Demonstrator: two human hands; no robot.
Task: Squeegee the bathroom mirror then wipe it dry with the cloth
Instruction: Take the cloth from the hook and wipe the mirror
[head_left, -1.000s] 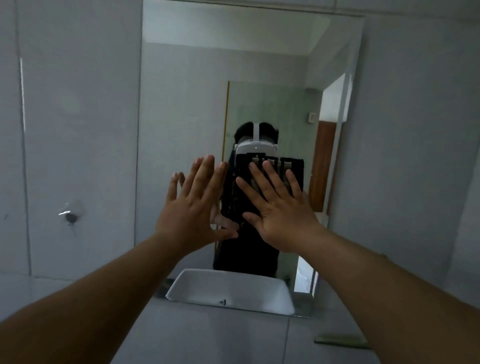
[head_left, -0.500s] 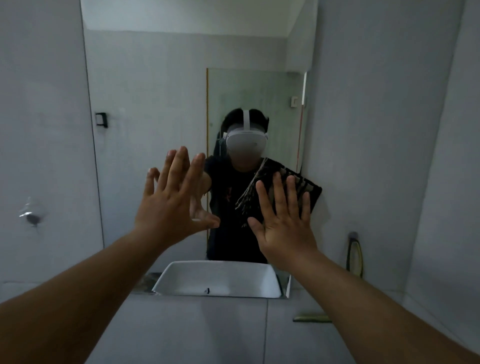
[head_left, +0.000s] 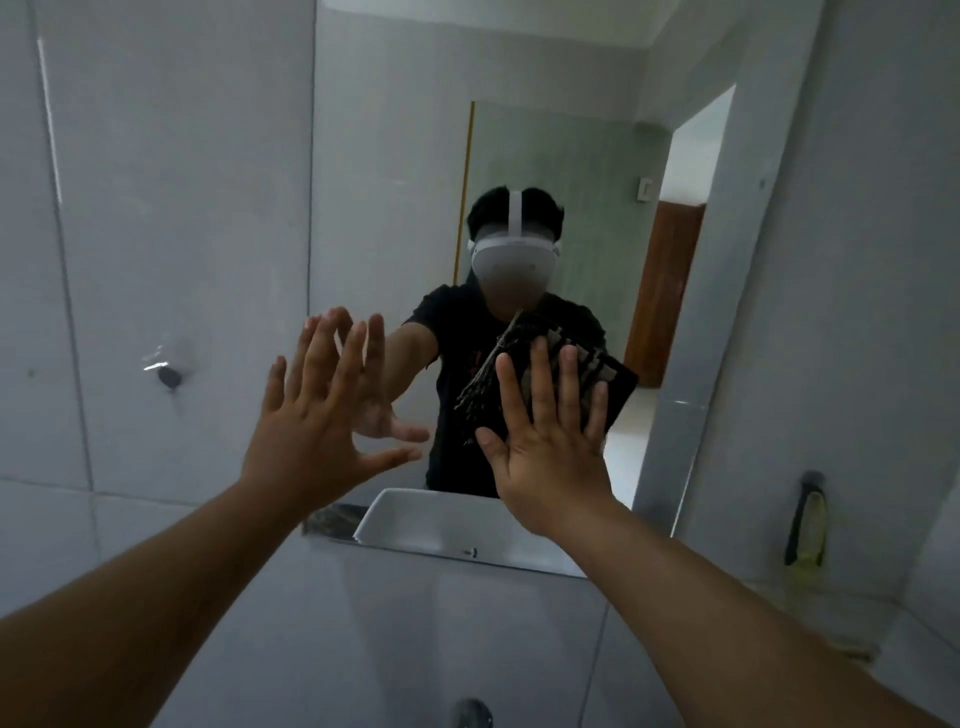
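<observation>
The mirror (head_left: 395, 171) hangs on the tiled wall straight ahead. My right hand (head_left: 545, 447) lies flat, fingers spread, on a dark fringed cloth (head_left: 615, 387) that it presses against the lower glass. The cloth's edges stick out above and to both sides of the fingers. My left hand (head_left: 306, 426) is raised just in front of the glass with fingers apart and nothing in it; its reflection shows behind it. A black-handled tool with a yellow-green part (head_left: 808, 525), possibly the squeegee, leans against the right wall.
The mirror reflects a person in a black shirt, a white basin (head_left: 441, 525) and an open doorway. A small wall fitting (head_left: 169, 375) sits on the left tiles. A tap top (head_left: 471, 714) shows at the bottom edge. A ledge runs along the right wall.
The view has swung and tilted, so the mirror sits differently in frame. Both hands stay raised at the glass; the cloth under my right hand has turned from level to slanted.
</observation>
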